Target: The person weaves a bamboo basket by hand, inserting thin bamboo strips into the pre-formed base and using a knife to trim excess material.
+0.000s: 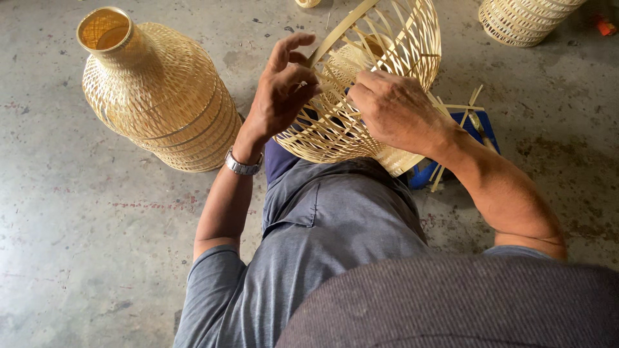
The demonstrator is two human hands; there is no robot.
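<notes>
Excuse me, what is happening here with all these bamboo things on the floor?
A person is sitting low over a concrete floor, with a half-woven bamboo frame resting against the lap. The left hand and the right hand both grip its open strips. A finished bottle-shaped bamboo shade lies on its side to the left, and another woven piece sits at top right.

A single view is given from a head-worn camera, aimed steeply down and forward. The torso is seen close at the near edge; the concrete floor (pixel 77 258) stretches beyond.
</notes>
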